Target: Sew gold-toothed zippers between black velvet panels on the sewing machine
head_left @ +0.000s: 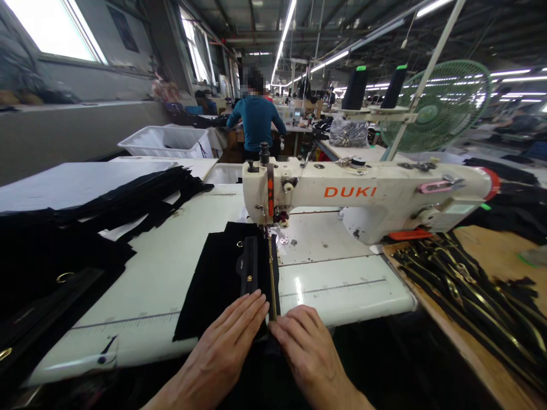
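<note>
A black fabric panel (213,279) with a small zipped pocket and a metal ring lies on the sewing machine bed. Along its right edge runs a black zipper (274,279) with gold teeth, its far end under the presser foot of the white sewing machine (307,191). My left hand (233,330) rests on the panel beside the zipper, fingers stretched out flat. Close by on the right, my right hand (305,344) has its fingers bent and closed on the near end of the zipper at the table's front edge.
Several gold-toothed zippers (465,285) lie on a brown board at right. Stacked black fabric pieces (55,250) cover the left side. Behind the machine stand two thread cones (354,90), a green fan (436,108) and a white bin (166,141). Farther off, a person (255,122) faces away.
</note>
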The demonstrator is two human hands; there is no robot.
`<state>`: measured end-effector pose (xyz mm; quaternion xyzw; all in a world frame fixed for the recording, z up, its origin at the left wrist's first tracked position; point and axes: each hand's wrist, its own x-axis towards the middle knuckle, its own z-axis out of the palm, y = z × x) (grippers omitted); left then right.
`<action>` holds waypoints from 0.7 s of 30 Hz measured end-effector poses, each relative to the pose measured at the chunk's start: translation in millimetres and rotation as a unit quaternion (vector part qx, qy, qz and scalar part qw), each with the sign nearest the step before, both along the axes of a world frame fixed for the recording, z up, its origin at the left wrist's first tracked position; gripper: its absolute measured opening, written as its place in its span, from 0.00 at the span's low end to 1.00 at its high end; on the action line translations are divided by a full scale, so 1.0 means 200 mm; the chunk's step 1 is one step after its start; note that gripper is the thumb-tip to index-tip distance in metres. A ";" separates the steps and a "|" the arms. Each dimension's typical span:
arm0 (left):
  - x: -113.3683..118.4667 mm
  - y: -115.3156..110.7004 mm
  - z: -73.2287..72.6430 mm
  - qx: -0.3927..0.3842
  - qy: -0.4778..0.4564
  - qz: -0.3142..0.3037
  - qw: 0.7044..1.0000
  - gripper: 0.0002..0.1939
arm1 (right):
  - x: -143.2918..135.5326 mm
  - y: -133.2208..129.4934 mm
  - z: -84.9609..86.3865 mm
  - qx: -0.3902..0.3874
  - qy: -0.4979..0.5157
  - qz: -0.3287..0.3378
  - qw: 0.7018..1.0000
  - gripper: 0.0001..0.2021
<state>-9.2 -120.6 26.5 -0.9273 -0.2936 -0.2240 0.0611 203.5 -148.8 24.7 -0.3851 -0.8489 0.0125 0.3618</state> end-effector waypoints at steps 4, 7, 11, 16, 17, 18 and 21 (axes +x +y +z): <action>-0.02 0.00 -0.02 -0.006 0.038 -0.006 0.999 0.30 | 0.00 0.01 0.01 0.025 0.002 0.001 1.000 0.12; -0.03 0.01 -0.01 -0.026 0.047 -0.008 0.999 0.30 | 0.00 0.02 0.02 0.051 0.003 -0.002 0.999 0.13; -0.02 0.03 0.06 -0.064 0.021 -0.002 0.998 0.29 | -0.02 0.04 -0.01 0.104 -0.002 -0.005 0.995 0.13; 0.00 0.06 0.19 -0.081 -0.014 -0.007 0.997 0.32 | 0.01 0.11 -0.04 0.148 -0.015 0.010 0.989 0.12; 0.00 0.07 0.21 -0.080 -0.017 -0.019 0.996 0.31 | 0.03 0.13 -0.02 0.135 -0.012 0.025 0.990 0.11; 0.00 0.08 0.22 -0.077 -0.020 -0.031 0.996 0.29 | 0.04 0.17 0.01 0.109 -0.007 0.035 0.993 0.11; -0.01 0.13 0.22 -0.057 -0.008 -0.047 0.997 0.23 | 0.07 0.30 0.11 0.010 -0.018 0.004 1.000 0.18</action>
